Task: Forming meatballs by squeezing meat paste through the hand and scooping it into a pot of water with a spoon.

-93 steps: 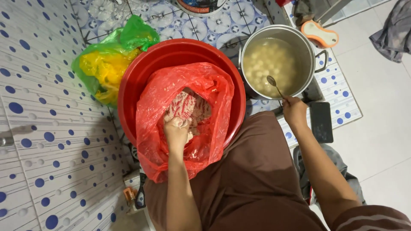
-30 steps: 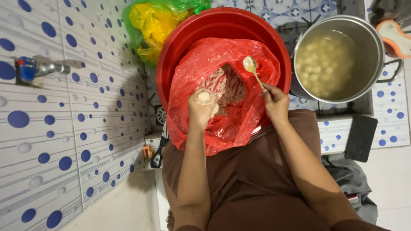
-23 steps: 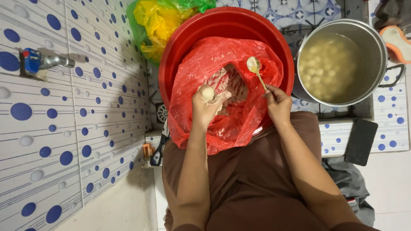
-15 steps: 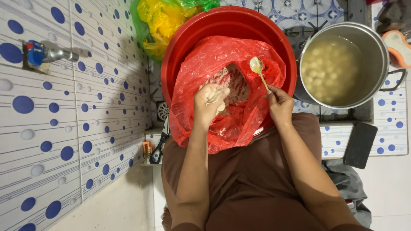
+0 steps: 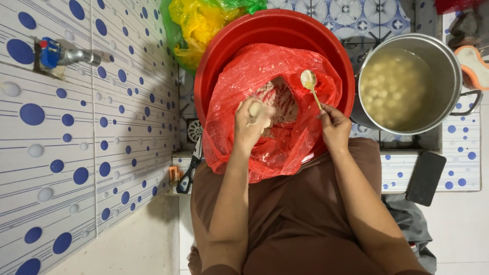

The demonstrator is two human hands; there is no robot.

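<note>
Basin [image 5: 224, 56], red and round, sits on the tiled floor against the dotted wall, and it is the biggest thing in reach; it looks like light, stiff plastic, best gripped by its rim. Beside it to the right stands a steel pot [image 5: 453, 76] full of pale balls in cloudy liquid, which I judge heavy and liable to slosh, so it should go by its side handles. Inside the basin lies a red bag [image 5: 285, 147], thin, crinkled and slippery, folded open over a pinkish paste [image 5: 280, 97] that looks soft, wet and sticky. A yellow-green bag [image 5: 196, 23] lies behind the basin, and a dark phone [image 5: 425, 178] lies flat on the floor to the right.

The left hand [image 5: 250, 125] is over the paste with its fingers curled shut around a lump of it, a pale ball [image 5: 254, 108] bulging out at the top of the fist. That ball should deform easily and cling to skin, so a light squeeze suits it better than a pinch. The right hand [image 5: 334, 125] pinches the thin handle of a spoon [image 5: 308, 79] between thumb and fingertips, its smeared bowl held over the bag.

Compared with half a second ago, the left fist has closed more tightly and the ball stands out more; the spoon has hardly moved. Three seconds ago the spoon was in the pot.
</note>
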